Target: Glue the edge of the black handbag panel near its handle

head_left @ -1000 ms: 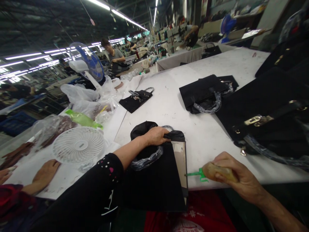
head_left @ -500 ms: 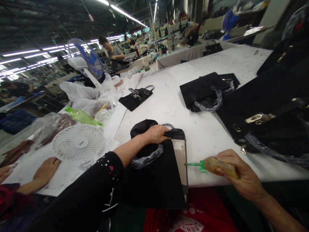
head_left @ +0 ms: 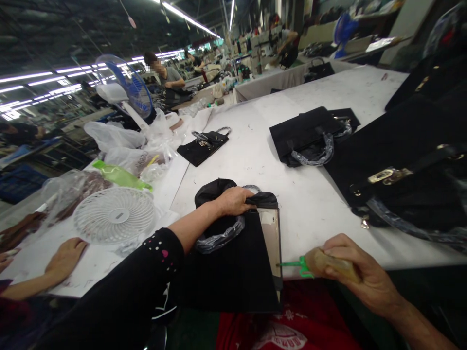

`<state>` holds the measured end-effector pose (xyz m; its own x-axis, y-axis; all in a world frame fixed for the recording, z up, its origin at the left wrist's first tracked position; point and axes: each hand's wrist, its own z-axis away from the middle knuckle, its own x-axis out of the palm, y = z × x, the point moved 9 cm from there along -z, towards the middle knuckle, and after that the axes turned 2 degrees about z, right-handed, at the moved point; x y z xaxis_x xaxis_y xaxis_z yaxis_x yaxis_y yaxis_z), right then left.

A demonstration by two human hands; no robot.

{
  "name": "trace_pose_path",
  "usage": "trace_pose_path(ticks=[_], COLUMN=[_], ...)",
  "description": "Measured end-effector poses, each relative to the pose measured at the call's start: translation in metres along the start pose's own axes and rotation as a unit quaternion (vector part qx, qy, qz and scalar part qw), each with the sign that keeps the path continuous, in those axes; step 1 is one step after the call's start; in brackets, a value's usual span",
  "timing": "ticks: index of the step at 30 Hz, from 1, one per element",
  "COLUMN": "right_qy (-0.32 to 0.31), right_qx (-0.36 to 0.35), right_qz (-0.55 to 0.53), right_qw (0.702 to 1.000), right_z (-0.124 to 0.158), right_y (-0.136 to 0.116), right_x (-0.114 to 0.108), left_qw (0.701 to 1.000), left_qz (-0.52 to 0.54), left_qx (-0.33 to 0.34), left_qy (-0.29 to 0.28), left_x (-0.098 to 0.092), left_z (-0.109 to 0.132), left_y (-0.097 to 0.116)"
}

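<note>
My left hand (head_left: 235, 201) is closed over the gathered upper part of a black handbag (head_left: 226, 272). The bag stands at the table's front edge, with one plastic-wrapped handle (head_left: 222, 238) hanging over its front. A beige inner strip (head_left: 270, 233) shows along the bag's right side. Wrapped round a yellowish squeeze bottle (head_left: 317, 262), my right hand (head_left: 359, 270) points its green nozzle (head_left: 292, 264) left. The nozzle tip is at the lower part of the beige strip; whether it touches, I cannot tell. My left fingertips are partly hidden in the black cloth.
More black handbags lie on the white table (head_left: 233, 146): a small one (head_left: 204, 147), one behind (head_left: 302, 131) and large ones (head_left: 397, 180) at right. A white fan (head_left: 118, 215), a green packet (head_left: 122, 175) and clear plastic are left. Another person's hand (head_left: 65, 262) rests beside the fan.
The bottle in my right hand has moved slightly down, its nozzle tip now lower along the beige strip. My left hand keeps its place on the bag. The whole view has shifted slightly.
</note>
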<state>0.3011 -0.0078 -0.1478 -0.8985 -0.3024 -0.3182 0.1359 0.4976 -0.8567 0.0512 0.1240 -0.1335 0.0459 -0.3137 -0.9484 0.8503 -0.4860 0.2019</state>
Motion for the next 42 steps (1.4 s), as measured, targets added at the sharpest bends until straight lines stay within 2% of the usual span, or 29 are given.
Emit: trace_pose_path(ticks=[2, 5, 9, 14, 18, 21, 24, 28, 31, 33, 36, 42], right_qy=[0.006, -0.049, 0.01, -0.078, -0.05, -0.037, 0.001, 0.042, 0.092, 0.122, 0.142, 0.168], right_qx=[0.006, 0.02, 0.014, 0.031, 0.021, 0.01, -0.001, -0.021, -0.04, -0.04, -0.03, -0.012], right_qz=[0.001, -0.002, 0.01, -0.004, 0.009, 0.029, 0.053, 0.11, 0.161, 0.187, 0.196, 0.154], right_qw=[1.0, 0.999, 1.0, 0.996, 0.998, 0.999, 0.999, 0.993, 0.982, 0.974, 0.97, 0.974], right_z=[0.002, 0.004, 0.004, 0.003, 0.0, -0.003, -0.007, -0.016, -0.024, -0.029, -0.035, -0.039], right_y=[0.0, 0.0, -0.003, -0.004, -0.008, -0.009, -0.007, 0.0, 0.004, 0.009, 0.014, 0.018], right_x=[-0.001, 0.008, -0.003, 0.016, 0.011, 0.008, 0.0, -0.007, -0.014, -0.018, -0.021, -0.027], left_qw=[1.0, 1.0, 0.999, 1.0, 1.0, 0.998, 0.995, 0.995, 0.989, 0.982, 0.972, 0.962], left_qz=[0.006, 0.016, 0.031, 0.031, 0.03, 0.063, 0.082, 0.02, -0.063, -0.11, -0.136, -0.06], left_qx=[0.004, 0.011, 0.01, -0.006, -0.003, 0.004, 0.014, 0.025, 0.034, 0.021, -0.028, -0.085], left_qy=[0.001, 0.001, -0.001, 0.004, 0.01, 0.029, 0.055, 0.092, 0.129, 0.154, 0.189, 0.254], left_x=[0.0, 0.0, -0.001, -0.003, -0.013, -0.036, -0.072, -0.119, -0.139, -0.141, -0.132, -0.119], left_z=[0.0, 0.001, 0.001, 0.003, 0.011, 0.02, 0.029, 0.036, 0.04, 0.042, 0.048, 0.063], left_y=[0.0, 0.0, 0.001, 0.002, 0.001, 0.002, 0.008, 0.028, 0.052, 0.065, 0.072, 0.062])
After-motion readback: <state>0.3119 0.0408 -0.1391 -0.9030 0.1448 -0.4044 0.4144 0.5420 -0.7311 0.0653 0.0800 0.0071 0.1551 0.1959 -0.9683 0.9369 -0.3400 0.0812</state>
